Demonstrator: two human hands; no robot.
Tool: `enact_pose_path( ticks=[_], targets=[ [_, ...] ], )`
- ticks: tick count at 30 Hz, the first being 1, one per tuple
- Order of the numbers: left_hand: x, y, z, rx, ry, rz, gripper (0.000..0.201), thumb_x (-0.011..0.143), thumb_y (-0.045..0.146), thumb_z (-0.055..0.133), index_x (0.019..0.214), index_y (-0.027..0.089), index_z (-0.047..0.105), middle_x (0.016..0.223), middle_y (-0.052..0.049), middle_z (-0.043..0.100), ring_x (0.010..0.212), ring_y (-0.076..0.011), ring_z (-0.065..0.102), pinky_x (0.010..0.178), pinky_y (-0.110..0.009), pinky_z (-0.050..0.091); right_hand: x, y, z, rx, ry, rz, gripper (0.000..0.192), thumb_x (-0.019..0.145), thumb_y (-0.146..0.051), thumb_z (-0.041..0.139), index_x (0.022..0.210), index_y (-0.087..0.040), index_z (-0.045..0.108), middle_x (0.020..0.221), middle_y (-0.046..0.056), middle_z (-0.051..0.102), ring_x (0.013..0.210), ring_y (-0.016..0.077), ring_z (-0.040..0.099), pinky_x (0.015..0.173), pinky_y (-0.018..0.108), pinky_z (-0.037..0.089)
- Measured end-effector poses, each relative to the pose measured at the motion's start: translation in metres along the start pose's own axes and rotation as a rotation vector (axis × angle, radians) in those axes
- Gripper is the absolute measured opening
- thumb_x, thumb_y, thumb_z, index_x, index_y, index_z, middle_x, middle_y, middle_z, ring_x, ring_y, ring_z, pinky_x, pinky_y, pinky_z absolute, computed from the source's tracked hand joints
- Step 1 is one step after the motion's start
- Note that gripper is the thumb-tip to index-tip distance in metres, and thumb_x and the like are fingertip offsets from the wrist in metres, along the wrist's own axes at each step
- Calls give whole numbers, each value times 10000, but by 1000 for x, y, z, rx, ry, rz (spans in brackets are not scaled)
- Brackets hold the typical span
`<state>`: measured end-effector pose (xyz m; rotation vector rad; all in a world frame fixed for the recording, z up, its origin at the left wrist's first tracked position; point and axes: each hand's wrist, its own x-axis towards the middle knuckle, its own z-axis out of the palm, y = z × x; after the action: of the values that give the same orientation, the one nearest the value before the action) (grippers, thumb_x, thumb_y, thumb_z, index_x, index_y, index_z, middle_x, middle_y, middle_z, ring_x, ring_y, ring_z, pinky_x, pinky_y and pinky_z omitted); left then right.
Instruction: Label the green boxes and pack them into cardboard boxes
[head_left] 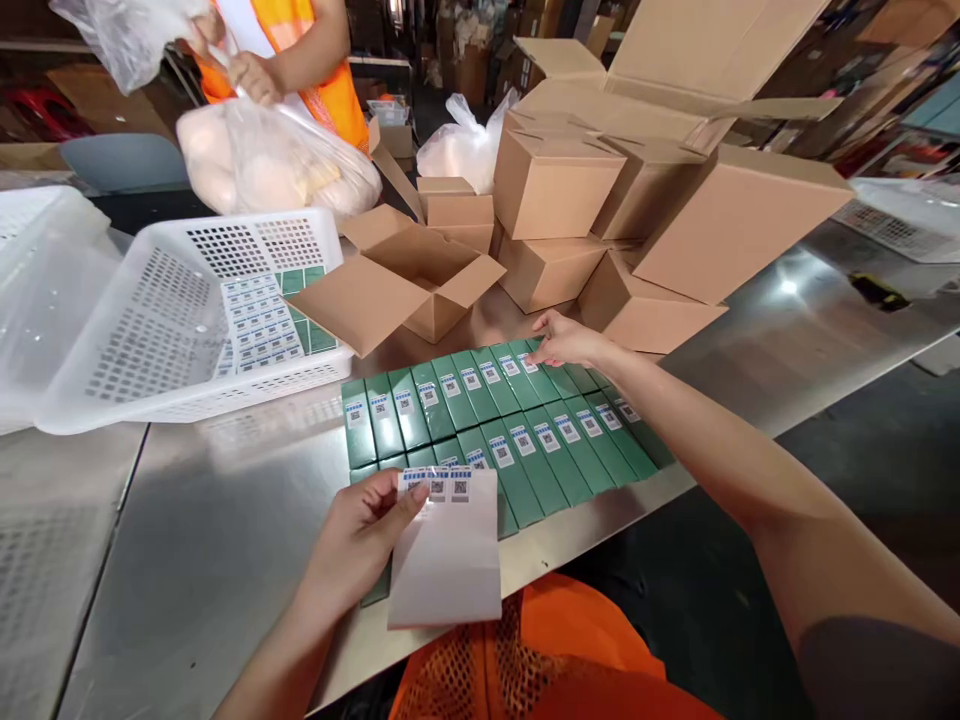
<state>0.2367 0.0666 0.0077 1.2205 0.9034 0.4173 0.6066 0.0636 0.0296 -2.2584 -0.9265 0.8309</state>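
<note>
Two rows of green boxes (pixel 495 425), each with a small label, lie side by side on the steel table (pixel 225 540). The right hand (pixel 566 342) rests its loosely spread fingertips on a box in the far row. The left hand (pixel 360 545) pinches a label sheet (pixel 450 560) by its top edge. Beyond stand a white basket (pixel 150 320), cardboard cartons (pixel 600 220), and a co-worker's hand (pixel 255 75) handling a plastic bag (pixel 277 160)

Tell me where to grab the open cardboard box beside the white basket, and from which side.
Grip the open cardboard box by its side walls from above. Its flaps are splayed outward and would bend; the top is open and nothing covers it.
</note>
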Motion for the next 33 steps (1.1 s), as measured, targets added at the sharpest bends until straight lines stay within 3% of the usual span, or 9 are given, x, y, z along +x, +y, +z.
enact_pose_path(
  ticks=[3,5,9,13,18,23,25,28,33],
  targets=[
    [2,0,2,23,-35,-19,485,680,625,782,703,151,678,618,-22,645,554,-143,553,514,-226,400,-14,-2,0,-98,120,-74,521,467,-204,919,833,-212,548,770,-16,571,800,214,584,684,311,458],
    [2,1,3,11,-6,-10,499,663,635,788,689,150,673,605,-19,647,533,-130,534,501,-219,389,-39,-6,10,-86,127,-200,446,570,-325,889,901,-212,612,829,-7,599,815,200,585,727,318,453],
    [3,2,6,-31,24,-2,489,643,612,812,715,147,682,632,-30,683,560,-139,566,523,-222,419,-100,-17,49,23,-169,-593,383,780,-513,755,1031,-228,704,946,35,665,873,194,619,745,320,464],
    [6,2,7,-36,65,-1,481,636,592,824,730,139,689,612,-27,682,541,-134,562,517,-221,420,-136,-23,83,79,-318,-773,134,839,-354,750,890,-230,742,894,23,667,848,167,624,713,288,458],
    [6,-1,4,-29,24,-38,461,659,576,817,723,139,686,650,-45,705,556,-148,583,529,-232,436,-132,-24,64,441,-327,-906,115,892,-308,712,838,-210,683,910,23,673,859,143,637,767,287,501],
    [4,-4,2,44,0,-32,465,691,591,794,774,139,722,687,-53,716,605,-159,596,549,-229,434,-72,-5,-10,569,43,-645,229,799,-298,801,862,-196,606,747,-15,637,678,111,582,657,248,499],
    [4,-4,2,62,0,-50,491,673,615,794,776,140,727,688,-55,716,602,-165,591,541,-233,429,-45,7,-29,476,13,-399,247,763,-175,804,886,-191,590,685,-30,610,622,98,562,616,226,491],
    [4,-4,2,81,21,-56,508,656,631,799,757,140,718,683,-51,707,600,-162,585,540,-230,422,-18,21,-34,345,-96,-90,426,730,-20,764,1025,-214,526,676,-43,609,647,116,611,619,222,528],
    [7,-11,-4,89,-16,-51,454,733,600,764,744,153,686,657,-31,667,610,-158,578,560,-230,422,-7,23,-23,286,-112,6,535,684,49,771,1017,-211,444,682,-31,628,649,130,639,604,213,541]
  ],
)
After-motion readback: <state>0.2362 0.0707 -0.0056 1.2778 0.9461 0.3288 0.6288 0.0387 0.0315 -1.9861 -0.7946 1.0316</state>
